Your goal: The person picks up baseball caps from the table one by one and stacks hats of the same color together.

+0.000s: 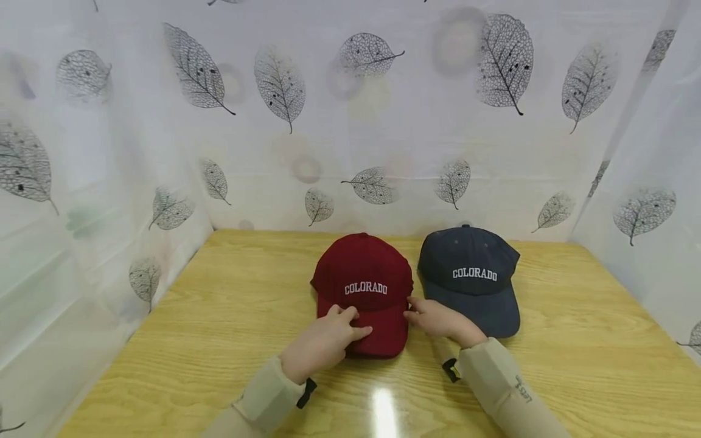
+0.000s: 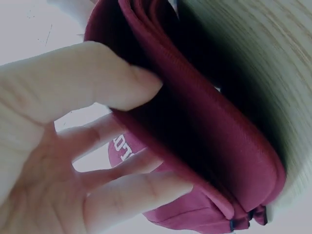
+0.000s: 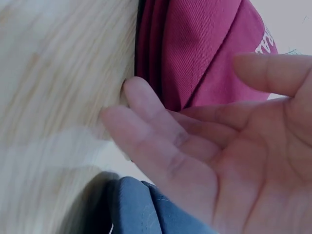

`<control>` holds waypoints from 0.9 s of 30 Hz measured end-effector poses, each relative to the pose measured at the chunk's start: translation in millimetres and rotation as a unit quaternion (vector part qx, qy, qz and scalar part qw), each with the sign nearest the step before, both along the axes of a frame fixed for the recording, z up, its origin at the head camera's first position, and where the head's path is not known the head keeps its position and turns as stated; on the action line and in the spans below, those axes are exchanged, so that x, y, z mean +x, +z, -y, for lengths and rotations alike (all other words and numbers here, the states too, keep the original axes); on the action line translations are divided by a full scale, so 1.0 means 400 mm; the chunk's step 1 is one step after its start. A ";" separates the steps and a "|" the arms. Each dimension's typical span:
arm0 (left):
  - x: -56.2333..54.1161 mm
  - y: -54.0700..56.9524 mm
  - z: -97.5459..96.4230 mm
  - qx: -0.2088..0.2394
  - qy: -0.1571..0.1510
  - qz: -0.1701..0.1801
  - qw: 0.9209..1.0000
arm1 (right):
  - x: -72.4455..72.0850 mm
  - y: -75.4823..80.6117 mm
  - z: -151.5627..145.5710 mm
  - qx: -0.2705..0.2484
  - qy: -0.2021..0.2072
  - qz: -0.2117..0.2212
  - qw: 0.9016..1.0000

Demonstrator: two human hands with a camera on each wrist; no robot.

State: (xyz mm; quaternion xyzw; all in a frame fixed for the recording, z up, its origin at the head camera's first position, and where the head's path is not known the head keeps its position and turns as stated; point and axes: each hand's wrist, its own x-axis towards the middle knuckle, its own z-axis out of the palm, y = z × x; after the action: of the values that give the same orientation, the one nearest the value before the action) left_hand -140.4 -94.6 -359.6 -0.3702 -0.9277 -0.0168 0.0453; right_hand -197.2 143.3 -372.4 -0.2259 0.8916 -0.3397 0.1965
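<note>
A dark red cap [image 1: 366, 267] with white COLORADO lettering rests on the table, brim toward me. In the left wrist view, more red brims [image 2: 219, 131] are nested beneath its top brim. My left hand [image 1: 323, 340] pinches that top brim, thumb in the dark gap under it and fingers over its upper side. Beside the red cap's right edge is my right hand [image 1: 440, 319], its fingers extended and fingertips [image 3: 139, 90] low by the stacked brims. A navy cap [image 1: 471, 261] with the same lettering sits to the right, just behind the right hand.
The caps stand on a yellow wood-grain table [image 1: 246, 292]. A pale curtain [image 1: 405, 134] printed with dark leaves hangs along the back and both sides. Black straps [image 1: 306, 392] show at the wrists by the beige sleeves [image 1: 268, 395].
</note>
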 end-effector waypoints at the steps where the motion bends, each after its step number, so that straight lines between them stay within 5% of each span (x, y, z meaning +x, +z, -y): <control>1: -0.002 0.000 0.001 0.003 -0.001 0.006 1.000 | 0.003 0.002 0.003 0.002 -0.006 0.000 1.000; 6: -0.017 0.001 0.027 0.055 -0.006 0.079 0.995 | 0.006 -0.002 0.012 0.002 -0.022 0.013 1.000; 10: -0.049 0.000 0.068 0.146 0.040 0.155 0.976 | -0.002 -0.013 0.014 -0.007 -0.030 0.020 0.999; 15: -0.100 -0.025 0.120 0.246 0.149 0.237 0.928 | -0.006 -0.017 0.016 -0.025 -0.032 0.027 0.999; 20: -0.122 -0.051 0.133 0.318 0.179 0.329 0.871 | -0.007 -0.020 0.020 -0.045 -0.038 0.033 0.998; 23: -0.126 -0.056 0.131 0.329 0.185 0.338 0.862 | -0.007 -0.022 0.020 -0.056 -0.035 0.025 0.998; 27: -0.131 -0.062 0.132 0.333 0.180 0.335 0.863 | -0.008 -0.029 0.027 -0.070 -0.028 0.002 0.997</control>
State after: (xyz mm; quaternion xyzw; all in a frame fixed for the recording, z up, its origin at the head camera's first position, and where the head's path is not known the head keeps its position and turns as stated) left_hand -192.9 -147.3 -384.5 -0.1315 -0.8766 -0.4395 -0.1453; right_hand -200.3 132.4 -383.9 -0.2131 0.8714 -0.4070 0.1721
